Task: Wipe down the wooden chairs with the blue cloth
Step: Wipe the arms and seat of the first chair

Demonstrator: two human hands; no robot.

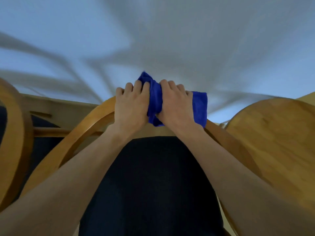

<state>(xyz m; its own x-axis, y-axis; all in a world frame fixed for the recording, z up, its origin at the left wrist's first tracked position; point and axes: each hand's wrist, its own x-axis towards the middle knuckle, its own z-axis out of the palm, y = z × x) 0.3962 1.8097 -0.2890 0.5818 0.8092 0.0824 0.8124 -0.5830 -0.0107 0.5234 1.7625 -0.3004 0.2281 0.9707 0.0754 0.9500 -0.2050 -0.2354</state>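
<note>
A wooden chair (80, 132) with a curved back rail and a dark blue padded seat (153, 184) stands right in front of me. Over the top of its back rail lies the bunched blue cloth (199, 108). My left hand (131, 106) and my right hand (175, 106) sit side by side on the rail's top, both closed on the cloth. Part of the cloth sticks up between my hands and part hangs to the right of my right hand.
Another wooden chair back (272, 137) stands close on the right. A third wooden chair (13, 133) is at the left edge. Behind the chairs runs a light wooden table edge (59, 103), with a pale floor (170, 40) crossed by shadows beyond.
</note>
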